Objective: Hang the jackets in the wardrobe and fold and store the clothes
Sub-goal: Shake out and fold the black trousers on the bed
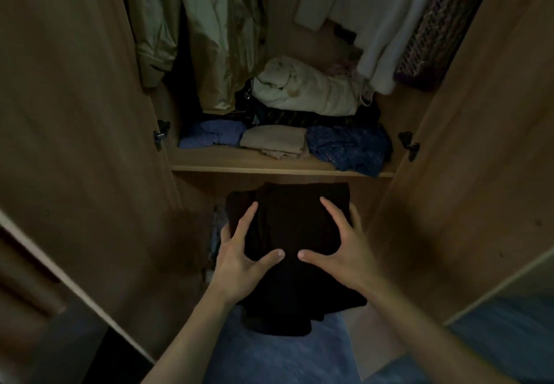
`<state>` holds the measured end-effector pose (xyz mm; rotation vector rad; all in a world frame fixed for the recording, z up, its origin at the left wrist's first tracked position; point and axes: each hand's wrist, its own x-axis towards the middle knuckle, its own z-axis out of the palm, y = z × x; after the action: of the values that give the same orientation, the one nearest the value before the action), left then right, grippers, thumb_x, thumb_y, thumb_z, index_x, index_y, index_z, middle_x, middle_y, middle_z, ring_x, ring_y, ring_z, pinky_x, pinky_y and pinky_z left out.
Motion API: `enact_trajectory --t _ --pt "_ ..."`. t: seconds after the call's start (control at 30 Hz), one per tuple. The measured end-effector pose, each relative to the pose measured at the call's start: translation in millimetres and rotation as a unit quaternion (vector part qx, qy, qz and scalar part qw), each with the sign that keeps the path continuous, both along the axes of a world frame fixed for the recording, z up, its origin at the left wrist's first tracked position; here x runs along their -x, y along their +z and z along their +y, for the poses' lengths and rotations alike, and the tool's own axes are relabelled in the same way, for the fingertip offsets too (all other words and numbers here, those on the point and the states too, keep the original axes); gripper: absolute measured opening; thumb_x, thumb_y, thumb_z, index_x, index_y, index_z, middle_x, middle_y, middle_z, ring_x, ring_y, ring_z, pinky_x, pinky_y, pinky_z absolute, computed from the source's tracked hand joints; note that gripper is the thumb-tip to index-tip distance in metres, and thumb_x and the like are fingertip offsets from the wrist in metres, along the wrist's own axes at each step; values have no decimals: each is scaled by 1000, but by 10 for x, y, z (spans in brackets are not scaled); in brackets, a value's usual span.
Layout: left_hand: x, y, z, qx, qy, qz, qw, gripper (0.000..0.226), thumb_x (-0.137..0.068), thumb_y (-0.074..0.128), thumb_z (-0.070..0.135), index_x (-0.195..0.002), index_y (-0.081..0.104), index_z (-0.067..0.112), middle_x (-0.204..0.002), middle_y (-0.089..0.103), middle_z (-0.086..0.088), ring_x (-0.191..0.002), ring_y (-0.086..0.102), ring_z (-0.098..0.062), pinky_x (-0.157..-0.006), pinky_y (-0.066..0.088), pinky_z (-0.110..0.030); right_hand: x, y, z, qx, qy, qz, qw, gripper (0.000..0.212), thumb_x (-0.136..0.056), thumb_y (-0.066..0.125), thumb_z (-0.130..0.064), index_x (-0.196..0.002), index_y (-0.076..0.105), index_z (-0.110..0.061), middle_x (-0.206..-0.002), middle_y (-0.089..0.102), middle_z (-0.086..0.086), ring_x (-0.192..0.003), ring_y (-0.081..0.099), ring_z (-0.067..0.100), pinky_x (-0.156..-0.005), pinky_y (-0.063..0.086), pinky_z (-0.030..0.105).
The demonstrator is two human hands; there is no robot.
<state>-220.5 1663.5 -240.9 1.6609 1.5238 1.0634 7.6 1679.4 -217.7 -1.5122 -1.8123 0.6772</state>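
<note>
A folded black garment (293, 227) is held in front of the open wardrobe, just below its wooden shelf (281, 170). My left hand (242, 257) grips its left side, thumb on top and fingers underneath. My right hand (338, 248) grips the right side the same way. The garment's lower edge hangs loose towards me. On the shelf lie a folded blue piece (212, 134), a beige folded piece (275, 142) and a dark blue patterned piece (347, 146). A green jacket (207, 38) hangs at the upper left, a white garment (386, 23) at the upper right.
Both wardrobe doors stand open, the left door (75, 98) and the right door (479, 143) flanking my arms. A cream bundle (305, 89) sits on dark clothes behind the folded pieces. Blue carpet (269, 356) lies below. A knitted dark item (434, 32) hangs far right.
</note>
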Motion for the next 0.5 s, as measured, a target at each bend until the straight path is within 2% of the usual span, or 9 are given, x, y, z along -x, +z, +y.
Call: enact_trajectory --t 0.27,0.33,0.4,0.43,0.5 --pt "-203 -316 764 60 -32 -14 998 98 -72 79 57 -145 14 65 -157 24 7 -146 21 -17 -115 29 -42 -208 -357 643 48 -26 6 998 109 -59 86 -57 -145 19 -58 -157 11 -13 -144 19 8 -108 27 25" --pt "-286 -395 968 62 -26 0 998 99 -72 79 57 -146 14 64 -156 26 11 -147 18 -16 -117 29 -43 -293 -456 863 53 -17 7 998 108 -63 86 -53 -147 19 -55 -155 14 -14 -137 15 -4 -105 22 14" --pt "-365 -474 1149 83 -10 10 996 98 -72 80 57 -145 14 66 -156 26 11 -146 20 -18 -117 30 -44 -408 -548 1093 83 5 13 996 104 -70 86 -43 -151 21 -45 -136 19 -33 -114 8 -23 -88 14 -10" --pt "-396 -513 1232 96 -1 4 995 98 -72 80 57 -144 14 67 -155 25 8 -145 23 -20 -116 32 -43 -431 -594 1220 96 15 18 995 102 -72 85 -39 -151 21 -42 -125 14 -40 -106 8 -26 -78 12 -15" --pt "-417 -601 1418 116 16 7 993 97 -72 80 58 -142 14 70 -154 26 4 -142 29 -22 -114 35 -42 -448 -718 1498 116 33 39 992 102 -70 86 -40 -150 22 -45 -119 14 -43 -109 17 -25 -77 16 -15"
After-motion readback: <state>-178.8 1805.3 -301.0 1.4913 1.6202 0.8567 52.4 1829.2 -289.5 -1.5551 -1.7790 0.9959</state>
